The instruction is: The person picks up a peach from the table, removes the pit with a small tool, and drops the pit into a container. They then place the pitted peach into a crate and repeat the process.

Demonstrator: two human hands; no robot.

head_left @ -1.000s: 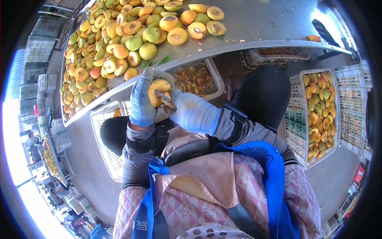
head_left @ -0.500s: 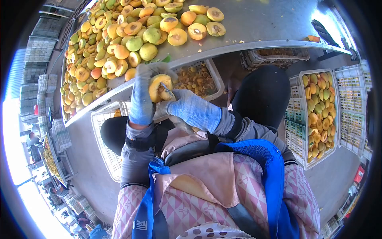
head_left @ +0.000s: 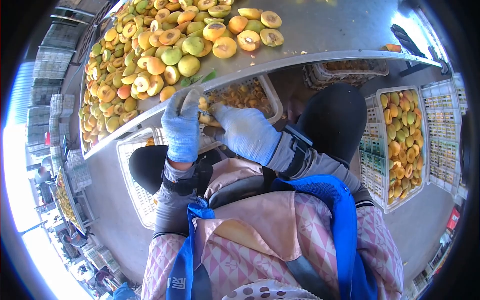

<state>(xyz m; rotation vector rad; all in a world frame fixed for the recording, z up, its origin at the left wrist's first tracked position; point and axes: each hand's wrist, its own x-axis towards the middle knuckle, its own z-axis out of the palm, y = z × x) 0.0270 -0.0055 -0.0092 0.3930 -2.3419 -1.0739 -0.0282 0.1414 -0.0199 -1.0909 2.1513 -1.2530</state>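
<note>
My left hand, in a blue-grey knit glove, is closed around a yellow peach half. Only a sliver of the fruit shows between the fingers. My right hand, gloved alike, is closed and pressed up against it from the right. A small metal pitting tool, visible in its grip half a second ago, is now mostly hidden by the fingers. Both hands are just off the near edge of the metal table, over a crate of scraps. A heap of peach halves covers the table's left side.
A white crate of peach halves stands on the floor at right, with another crate beside it. Under the table sits a further crate. Green leaves and a dark glove lie on the table.
The peach half, whose cut face showed with the metal tip in it, has turned and is now mostly covered by my fingers. My right hand has risen slightly and rotated over it.
</note>
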